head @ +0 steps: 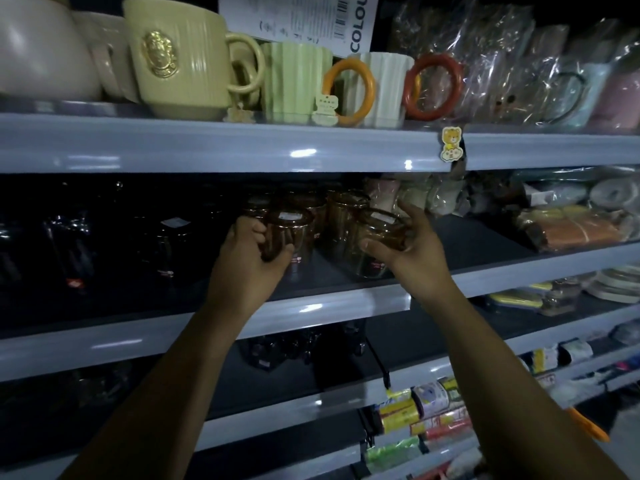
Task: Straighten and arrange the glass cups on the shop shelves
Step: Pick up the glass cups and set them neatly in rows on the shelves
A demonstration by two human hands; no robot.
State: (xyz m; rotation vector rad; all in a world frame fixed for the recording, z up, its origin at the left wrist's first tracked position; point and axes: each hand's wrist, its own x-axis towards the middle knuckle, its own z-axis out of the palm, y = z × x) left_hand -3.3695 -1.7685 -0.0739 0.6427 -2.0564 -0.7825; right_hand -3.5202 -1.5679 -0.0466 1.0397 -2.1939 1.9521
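Several amber glass cups stand in a cluster on the dim middle shelf (339, 299). My left hand (249, 261) grips one amber cup (289, 230) at the front left of the cluster, fingers curled round its side. My right hand (412, 244) holds another amber cup (381, 230) at the front right, thumb below and fingers over its rim; this cup looks tilted and lifted over a cup beneath it. More amber cups (343, 206) stand behind both. Dark glassware (169, 244) fills the shelf to the left, hard to make out.
The top shelf carries ceramic mugs: a beige mug (183, 64), a green ribbed mug (294, 81) and a white mug (381, 88) with ring handles. Wrapped goods (571, 226) lie to the right. A bear sticker (452, 143) hangs on the upper shelf edge. Lower shelves hold packets (426, 410).
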